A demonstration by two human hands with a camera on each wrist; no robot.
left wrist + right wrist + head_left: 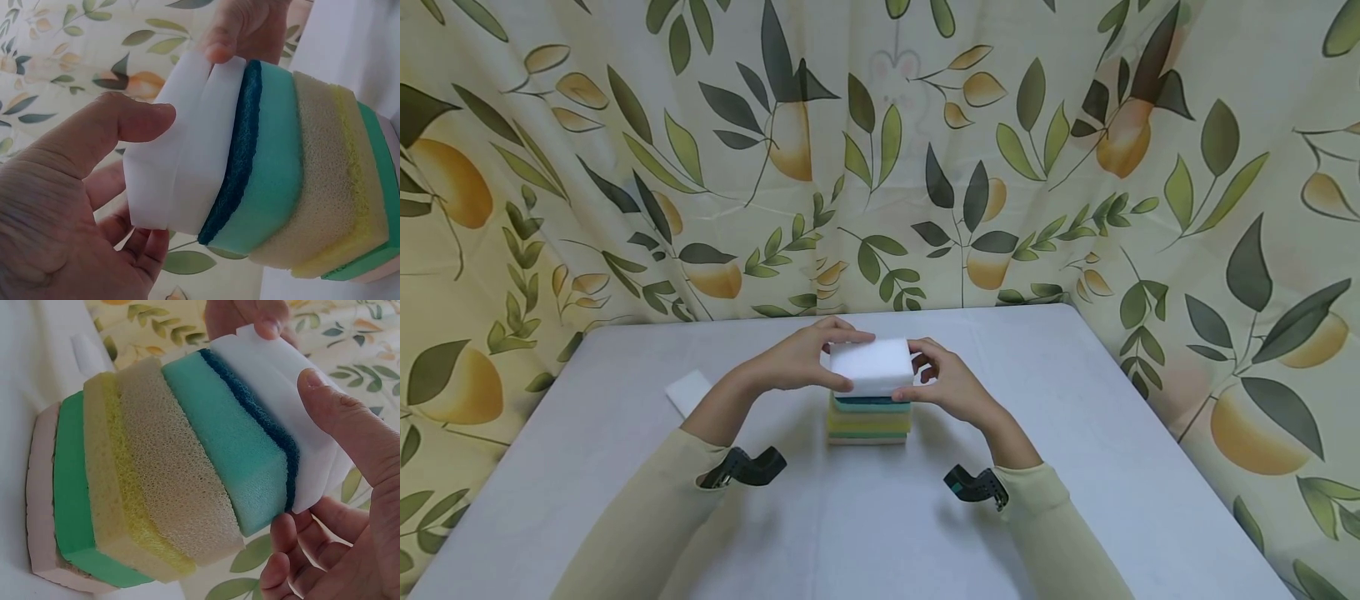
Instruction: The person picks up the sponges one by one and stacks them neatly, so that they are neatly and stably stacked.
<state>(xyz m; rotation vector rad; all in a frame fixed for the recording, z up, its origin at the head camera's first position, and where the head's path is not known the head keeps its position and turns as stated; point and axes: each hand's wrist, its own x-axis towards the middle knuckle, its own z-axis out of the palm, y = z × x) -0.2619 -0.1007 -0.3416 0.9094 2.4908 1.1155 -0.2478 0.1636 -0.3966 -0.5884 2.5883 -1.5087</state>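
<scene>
Two hands holding a white foam block on top of a sponge pile.

On the far left of the grey table [1075, 467], a flat white foam piece [687, 392], lying alone. Next, the left hand [797, 360], thumb and fingers curled round the left end of the white foam block [872, 367]. Under the block, in the middle of the table, a stack of soft sponges [868, 421]: teal with a dark scrubby top, then yellow, green and pale pink at the bottom. On the right, the right hand [946, 385], pinching the block's right end. Probably very light, soft and squashy, easy to dent. Best held gently by the two short ends, just like now. Stack likely to wobble if pushed.
</scene>
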